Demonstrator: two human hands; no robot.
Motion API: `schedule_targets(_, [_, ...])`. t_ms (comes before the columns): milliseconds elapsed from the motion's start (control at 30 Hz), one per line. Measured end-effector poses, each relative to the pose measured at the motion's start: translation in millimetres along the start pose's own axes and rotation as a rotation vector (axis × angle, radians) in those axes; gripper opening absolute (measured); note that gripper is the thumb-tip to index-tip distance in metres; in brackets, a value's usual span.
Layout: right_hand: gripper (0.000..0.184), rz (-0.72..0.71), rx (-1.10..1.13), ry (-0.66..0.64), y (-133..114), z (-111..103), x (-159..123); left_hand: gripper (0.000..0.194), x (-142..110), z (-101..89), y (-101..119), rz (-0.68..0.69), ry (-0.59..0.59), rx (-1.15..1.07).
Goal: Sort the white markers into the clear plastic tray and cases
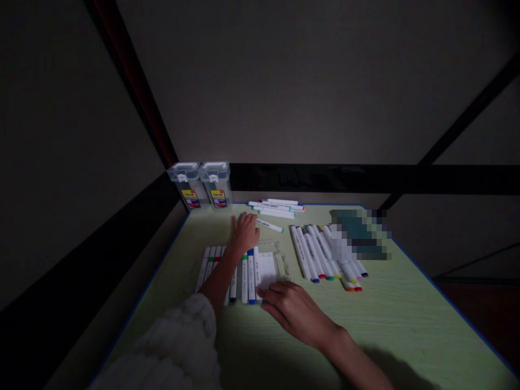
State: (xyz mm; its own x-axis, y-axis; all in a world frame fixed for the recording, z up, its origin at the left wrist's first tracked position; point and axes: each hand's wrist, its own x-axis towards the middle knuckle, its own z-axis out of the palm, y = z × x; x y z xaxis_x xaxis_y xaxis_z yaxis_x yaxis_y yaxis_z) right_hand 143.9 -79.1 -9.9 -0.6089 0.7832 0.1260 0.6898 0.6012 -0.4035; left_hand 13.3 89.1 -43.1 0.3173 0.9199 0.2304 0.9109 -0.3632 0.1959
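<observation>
My left hand (245,234) reaches across the table with fingers curled over the left part of a green-capped white marker (270,225). Closer to me, a clear plastic tray (282,265) holds a row of white markers (251,276) with different cap colours, partly hidden behind my left forearm. My right hand (292,309) is closed at the tray's near edge. Its fingertips meet the lower end of the rightmost marker (257,271) in the row. A white part of the tray shows just right of that marker.
Two lidded clear boxes (215,187) stand at the back left corner. Several loose markers (280,207) lie by the back edge. A larger pile of markers (320,252) lies right of the tray, beside a blurred dark green object (359,233). Walls bound the table (406,325) behind and left.
</observation>
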Motion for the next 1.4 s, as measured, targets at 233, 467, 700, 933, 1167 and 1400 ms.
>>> schedule_targets(233, [0.027,-0.006,0.013,0.003,1.5,1.0,-0.2,0.031,-1.1,-3.5,0.9,0.009,0.025,0.022])
schedule_targets(467, [0.026,-0.006,0.009,0.003,1.5,0.8,0.0,0.025,-1.7,-4.2,3.0,-0.036,0.048,0.001])
schedule_targets(700, [0.027,-0.008,0.012,0.023,2.9,1.5,-1.0,0.024,-3.1,-7.1,6.0,-0.056,0.038,0.016])
schedule_targets(933, [0.027,-0.012,0.007,0.014,2.5,1.6,-0.3,0.029,0.2,-7.4,7.0,-0.058,0.016,0.054])
schedule_targets(1167, [0.026,-0.018,-0.004,0.009,0.9,-0.7,-0.2,0.027,0.7,-23.8,3.4,-0.065,0.053,0.074])
schedule_targets(1400, [0.026,-0.017,0.003,0.006,2.3,1.1,-0.7,0.015,-11.8,-45.2,4.6,-0.020,0.077,-0.067])
